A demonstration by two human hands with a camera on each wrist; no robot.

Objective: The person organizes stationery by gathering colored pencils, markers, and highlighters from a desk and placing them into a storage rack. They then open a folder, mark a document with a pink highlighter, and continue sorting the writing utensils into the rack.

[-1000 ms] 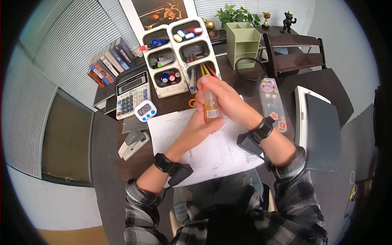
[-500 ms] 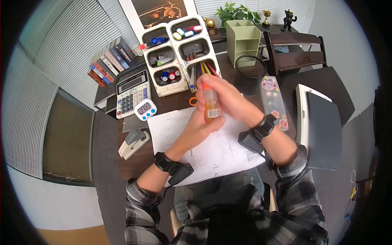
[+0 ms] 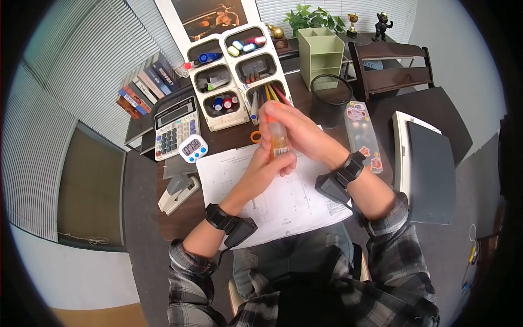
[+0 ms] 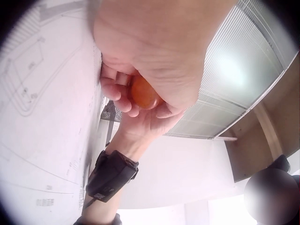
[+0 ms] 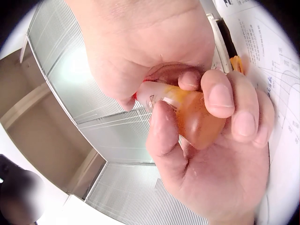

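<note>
Over the middle of the table (image 3: 185,217), above the printed sheets (image 3: 289,204), there it was: 1 bottle (image 3: 279,136) of amber liquid, held between 2 hands! The left hand (image 3: 260,173) had its fingers curled round the lower body; the right hand (image 3: 305,133) was closed about the top, at the red cap (image 5: 135,96), and whether it turned or merely gripped, I could not tell. Work at the cap end looked like the step in hand, and the next move called for a steady left grip and a free right wrist.

Now the room! Tight on the far side: the white organizer (image 3: 227,124) stood just beyond the knuckles, its pens leaning out close by. The timer (image 3: 193,147) and stapler (image 3: 180,193) lined the left edge; the sticker-covered case (image 3: 360,131) lay along the right, beyond the sheets. The best space was low over the sheets, towards the near edge, where the paper reached the person's lap.
</note>
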